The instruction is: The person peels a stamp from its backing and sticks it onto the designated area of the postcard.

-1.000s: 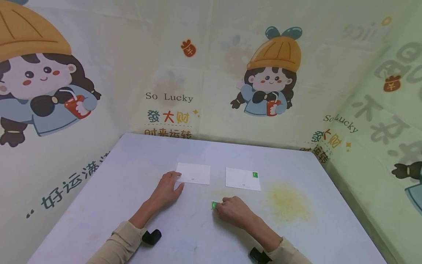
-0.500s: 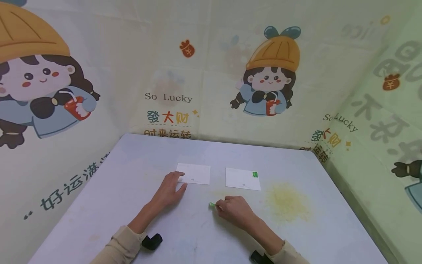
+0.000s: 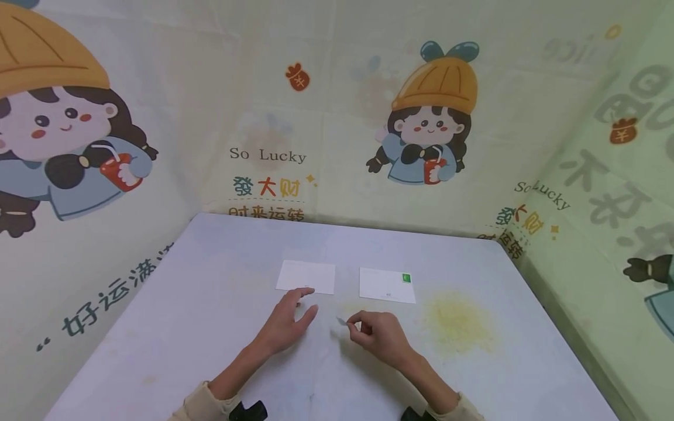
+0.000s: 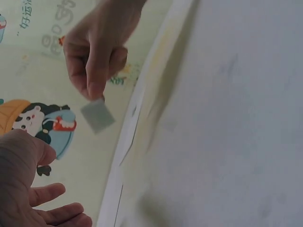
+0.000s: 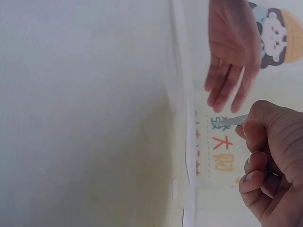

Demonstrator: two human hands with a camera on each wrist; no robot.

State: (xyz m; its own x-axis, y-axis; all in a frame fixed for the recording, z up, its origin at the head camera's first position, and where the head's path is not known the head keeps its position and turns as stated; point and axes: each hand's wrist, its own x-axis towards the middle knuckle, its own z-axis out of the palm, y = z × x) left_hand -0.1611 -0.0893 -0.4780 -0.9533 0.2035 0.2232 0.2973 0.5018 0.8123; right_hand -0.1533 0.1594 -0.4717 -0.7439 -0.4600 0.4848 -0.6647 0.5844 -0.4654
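Observation:
My right hand (image 3: 381,336) pinches a small stamp (image 3: 341,321) by one corner between thumb and forefinger, raised above the table. In the left wrist view the stamp (image 4: 98,116) shows a plain grey-green side. My left hand (image 3: 284,324) is close by on the left, fingers spread and nothing in them, its forefinger overlapping the front edge of a white card (image 3: 307,273) in the head view. To the right lies a second white card (image 3: 381,285), with a green stamp (image 3: 406,278) in its upper right corner.
Both cards lie flat and side by side on a white table (image 3: 221,251), a narrow gap between them. A yellow stain (image 3: 458,321) marks the tabletop at the right. Cartoon-printed cloth (image 3: 342,117) hangs behind the table and along its sides.
My right hand has lifted the stamp and turned it, so its pale side shows instead of the green one. My left hand has drawn back off the left card and moved toward the right hand.

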